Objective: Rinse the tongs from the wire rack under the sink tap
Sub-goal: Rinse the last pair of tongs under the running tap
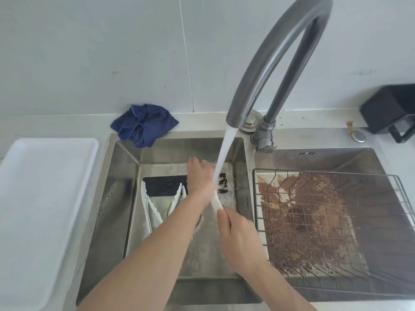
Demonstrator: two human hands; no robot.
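Observation:
Water runs from the grey arched tap [233,121] into the left sink basin [116,198]. My right hand [238,239] grips the near end of a pair of white tongs [217,202], which pass under the stream. My left hand [199,173] is at the far end of those tongs, blurred under the water; its grip cannot be made out. Two more white tongs [148,212] lie on the basin floor to the left, one [177,198] partly hidden behind my left forearm. The wire rack [336,221] sits in the right basin, with no tongs visible in it.
A blue cloth [143,124] is bunched on the counter behind the left basin. A white tray [45,209] lies left of the sink. A black container [390,111] stands at the far right. The right basin's floor is stained brown. A dark mat [166,185] lies in the left basin.

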